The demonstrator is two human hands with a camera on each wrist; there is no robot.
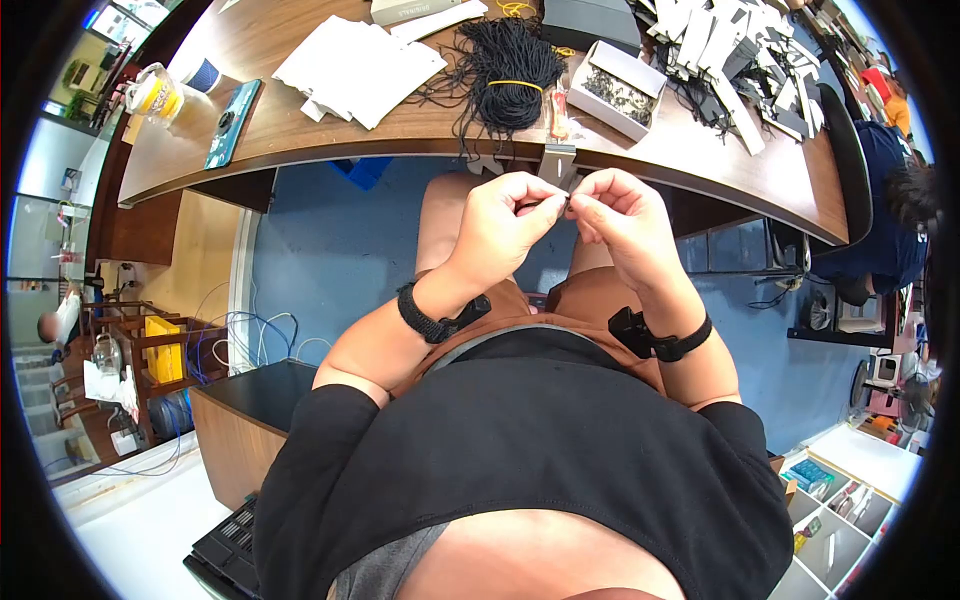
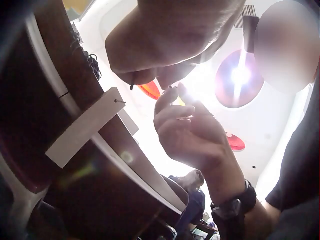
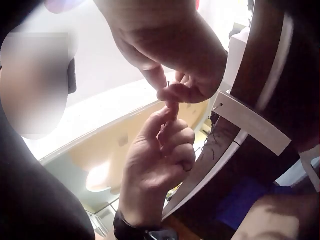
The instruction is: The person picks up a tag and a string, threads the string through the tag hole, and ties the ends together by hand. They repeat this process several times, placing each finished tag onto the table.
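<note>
Both hands meet in front of the desk edge, fingertips almost touching. My left hand (image 1: pixel 515 215) pinches a thin black cord (image 2: pixel 132 87) between thumb and forefinger; a dark end pokes out below the fingers. My right hand (image 1: pixel 625 215) pinches a small dark piece at the same spot, its other fingers curled in. Most of the cord is hidden by the fingers. Close by, a pale hang tag (image 2: pixel 85 127) overlaps the desk edge, with a bit of dark cord in its hole. The right wrist view shows this tag (image 3: pixel 255 122) beside the hands too.
On the desk (image 1: pixel 390 145) lie a black cord bundle (image 1: pixel 510 75) tied in yellow, white sheets (image 1: pixel 355 70), a white box (image 1: pixel 617 90) of small dark pieces and a heap of tags (image 1: pixel 730 60). A phone (image 1: pixel 232 125) and plastic jar (image 1: pixel 157 98) are at left.
</note>
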